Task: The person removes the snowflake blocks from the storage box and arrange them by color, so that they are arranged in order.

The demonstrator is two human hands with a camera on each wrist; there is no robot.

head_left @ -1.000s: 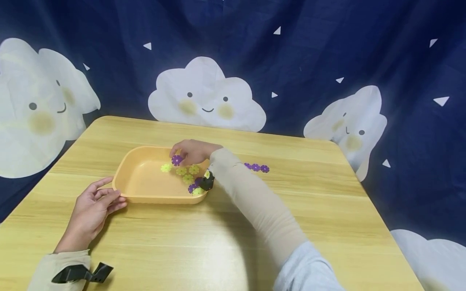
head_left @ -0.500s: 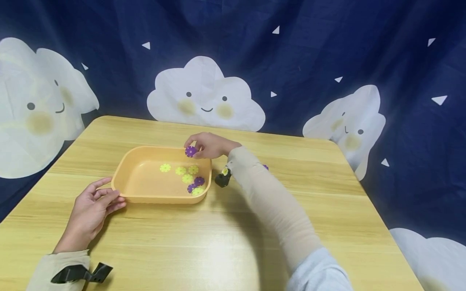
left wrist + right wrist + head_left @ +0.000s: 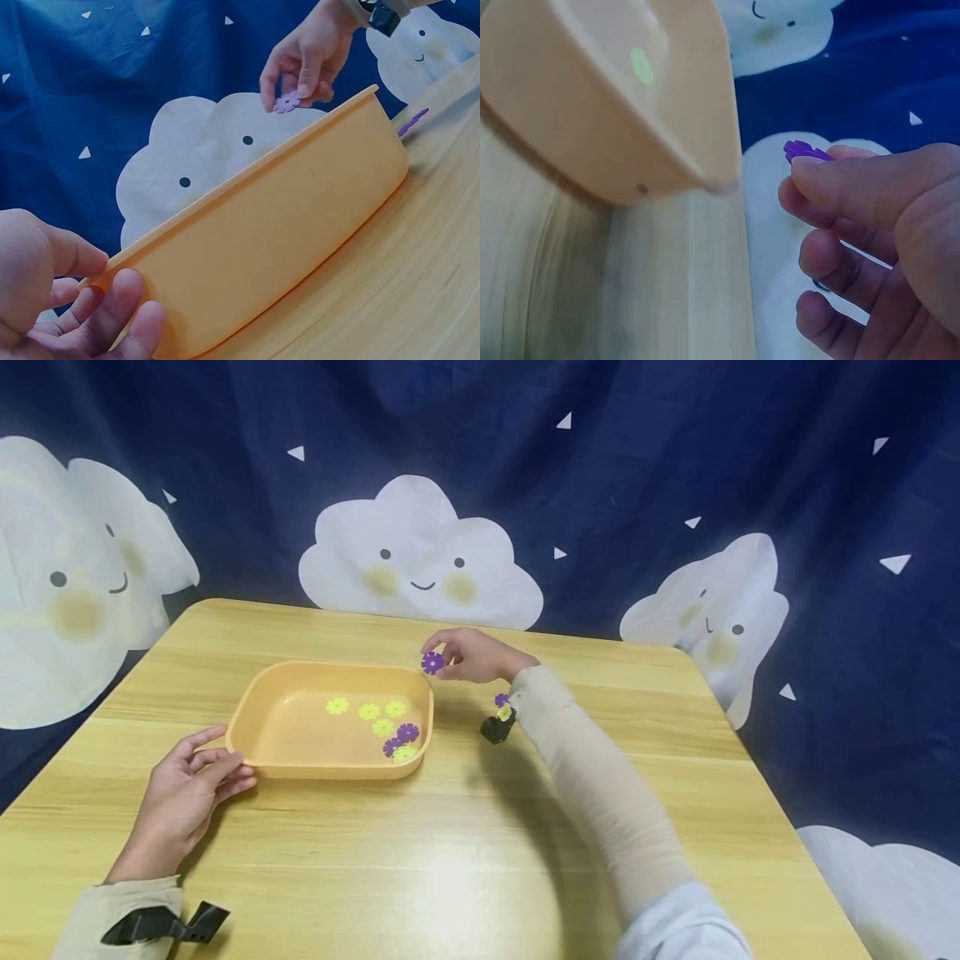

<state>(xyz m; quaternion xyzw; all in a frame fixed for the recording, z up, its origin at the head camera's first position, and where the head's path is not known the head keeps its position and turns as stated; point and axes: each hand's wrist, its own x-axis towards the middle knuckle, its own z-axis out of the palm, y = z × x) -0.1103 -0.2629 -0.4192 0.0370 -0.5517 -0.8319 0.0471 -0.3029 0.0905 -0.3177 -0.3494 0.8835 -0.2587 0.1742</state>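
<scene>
My right hand (image 3: 480, 656) pinches a purple notched disc (image 3: 432, 662), flower-shaped, between thumb and fingers. It is held in the air by the far right corner of an orange plastic tray (image 3: 330, 771). The right wrist view shows the same purple disc (image 3: 804, 150) edge-on at the fingertips. My left hand (image 3: 180, 793) grips the tray's near left rim, thumb on top and fingers against the outer wall, as the left wrist view shows. Inside the tray lie several yellow discs (image 3: 369, 712) and a few purple discs (image 3: 407, 732), mostly toward its right side.
On the table (image 3: 360, 868) right of the tray, a purple piece (image 3: 501, 700) shows beside the right wrist's black strap (image 3: 497, 727); the arm hides part of that area. Behind the table hangs a dark blue curtain (image 3: 615, 460) with white clouds.
My right hand has moved from over the tray to the right, past its far right corner, carrying the purple disc. The left hand has stayed on the tray's rim.
</scene>
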